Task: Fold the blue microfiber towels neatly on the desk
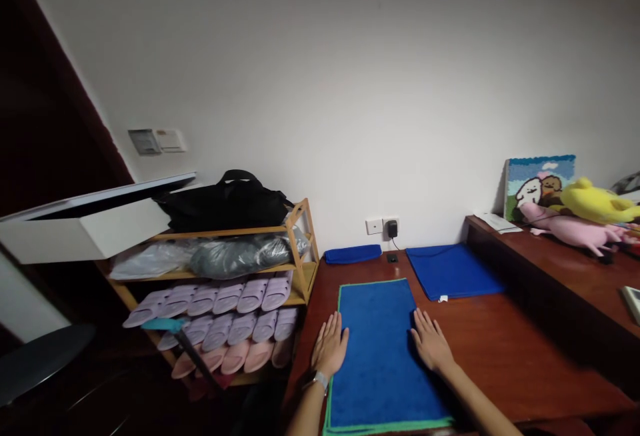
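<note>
A blue cloth (380,356) with green edging lies flat on the brown wooden desk (540,363), its near edge showing more than one layer. My left hand (331,344) rests flat along the cloth's left edge, fingers stretched out, with a watch on that wrist. On the opposite side, my right hand (431,341) lies with fingers extended at the right edge. Neither hand grips anything. Beyond the cloth, a folded blue cloth (455,271) with a small white tag lies at the back right. A narrow rolled or folded blue cloth (353,254) sits against the wall.
Left of the desk stands a wooden rack (300,249) with several slippers (230,296), plastic-wrapped items and a black bag (225,203). A black plug (393,228) sits in the wall socket. Plush toys (570,226) and a picture (540,183) occupy the raised ledge at right.
</note>
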`<state>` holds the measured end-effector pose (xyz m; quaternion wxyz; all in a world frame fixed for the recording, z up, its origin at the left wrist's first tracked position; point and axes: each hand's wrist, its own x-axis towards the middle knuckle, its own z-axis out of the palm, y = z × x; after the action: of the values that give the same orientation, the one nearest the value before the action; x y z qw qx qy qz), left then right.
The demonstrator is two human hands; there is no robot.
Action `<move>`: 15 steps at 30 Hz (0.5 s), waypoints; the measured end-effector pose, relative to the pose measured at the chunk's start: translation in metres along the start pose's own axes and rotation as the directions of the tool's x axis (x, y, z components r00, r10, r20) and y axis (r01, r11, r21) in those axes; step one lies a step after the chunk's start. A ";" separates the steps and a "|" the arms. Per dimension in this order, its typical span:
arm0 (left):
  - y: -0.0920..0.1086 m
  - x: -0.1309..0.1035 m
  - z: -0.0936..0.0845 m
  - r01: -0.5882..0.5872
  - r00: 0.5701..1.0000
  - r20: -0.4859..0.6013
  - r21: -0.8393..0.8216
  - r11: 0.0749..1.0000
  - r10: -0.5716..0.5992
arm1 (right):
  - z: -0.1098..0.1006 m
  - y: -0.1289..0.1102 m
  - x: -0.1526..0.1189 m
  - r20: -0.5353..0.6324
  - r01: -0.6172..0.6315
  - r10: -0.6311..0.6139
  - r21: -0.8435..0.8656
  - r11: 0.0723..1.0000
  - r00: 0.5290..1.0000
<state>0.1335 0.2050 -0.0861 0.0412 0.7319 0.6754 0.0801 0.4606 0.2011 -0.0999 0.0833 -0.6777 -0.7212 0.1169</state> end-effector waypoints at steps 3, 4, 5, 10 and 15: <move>-0.004 0.002 0.002 -0.008 1.000 0.010 -0.008 1.000 0.008 | 0.004 -0.002 -0.018 -0.006 -0.005 0.005 -0.009 1.000 1.000; -0.006 0.002 0.000 -0.007 1.000 0.029 -0.009 1.000 0.007 | 0.003 -0.003 -0.021 -0.012 -0.005 0.004 -0.010 1.000 1.000; -0.008 0.003 -0.002 -0.001 0.999 0.052 -0.010 1.000 0.002 | 0.001 -0.005 -0.024 -0.016 -0.003 0.003 -0.008 1.000 1.000; 0.018 0.007 -0.014 -0.016 0.999 0.037 0.004 1.000 0.015 | -0.007 -0.010 -0.024 0.005 -0.006 0.006 0.015 1.000 1.000; 0.125 0.011 0.014 -0.291 0.955 -0.079 -0.081 0.953 0.285 | -0.005 -0.008 -0.022 -0.006 0.006 -0.006 0.022 1.000 1.000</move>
<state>0.2594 0.2057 -0.0781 0.0402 0.8168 0.5582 0.1405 0.4562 0.1785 -0.0916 0.0934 -0.6751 -0.7215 0.1226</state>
